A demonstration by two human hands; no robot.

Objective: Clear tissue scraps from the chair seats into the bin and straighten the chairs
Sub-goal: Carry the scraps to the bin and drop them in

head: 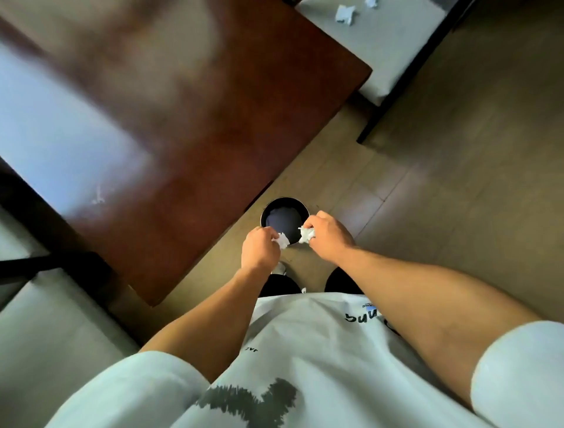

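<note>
A small round black bin (pixel 283 204) stands on the floor by the table's corner. My left hand (pixel 258 248) is closed on a white tissue scrap (pixel 282 240) at the bin's near rim. Over the bin's right rim, my right hand (pixel 328 236) grips another crumpled tissue scrap (pixel 306 234). At the top right a chair with a grey seat (pixel 387 45) carries two white tissue scraps, one (pixel 345 13) near the middle and one (pixel 371 3) cut by the frame's edge. Another grey chair seat (pixel 52 330) lies at the lower left, with no scraps visible on it.
A dark red-brown wooden table (pixel 189 100) fills the upper left, its corner reaching toward the bin. Tan tiled floor (pixel 457 183) spreads to the right. The far chair's dark frame (pixel 393 100) runs diagonally beside the table. My own legs and shirt fill the bottom.
</note>
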